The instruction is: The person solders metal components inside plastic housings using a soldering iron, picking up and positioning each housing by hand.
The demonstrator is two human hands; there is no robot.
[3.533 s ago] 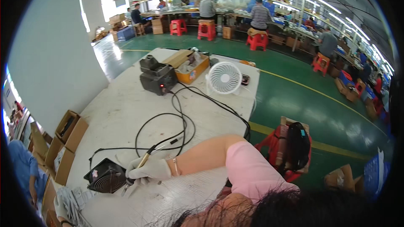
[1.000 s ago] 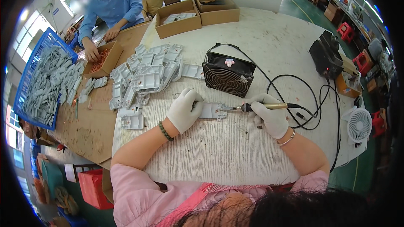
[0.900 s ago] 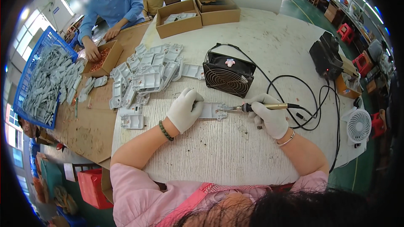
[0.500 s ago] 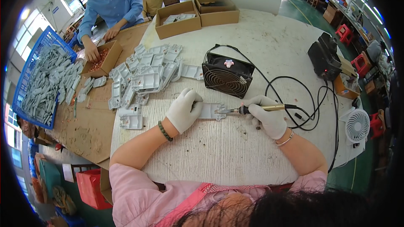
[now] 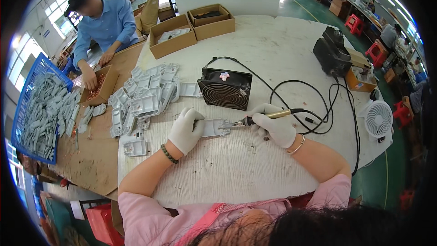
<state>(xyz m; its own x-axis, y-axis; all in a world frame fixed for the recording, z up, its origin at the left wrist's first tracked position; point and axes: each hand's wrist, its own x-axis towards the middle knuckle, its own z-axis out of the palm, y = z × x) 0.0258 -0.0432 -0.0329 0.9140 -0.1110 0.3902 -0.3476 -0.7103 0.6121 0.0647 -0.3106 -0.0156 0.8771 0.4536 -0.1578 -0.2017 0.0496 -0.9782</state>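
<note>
My left hand (image 5: 186,130), in a white glove, grips the left end of a light grey plastic housing (image 5: 212,127) lying flat on the white table. In my gloved right hand (image 5: 276,125) is a soldering iron (image 5: 278,114) with a gold-coloured handle, held like a pen. Its tip meets or nearly meets the right end of the housing; exact contact is too small to tell. Just beyond the housing stands a black fan (image 5: 226,89). To the left lies a heap of similar grey housings (image 5: 148,91), with one lone housing (image 5: 135,148) nearer me.
A black power unit (image 5: 332,52) with looping cables stands at the right, near a small white fan (image 5: 378,118). Cardboard boxes (image 5: 175,45) sit at the back. At left, a co-worker's hand (image 5: 89,81) reaches into a box of copper-coloured parts beside a blue basket (image 5: 35,148).
The whole view has shifted, so the scene sits further left and lower. Both hands keep their grips, with the iron still at the housing's right end.
</note>
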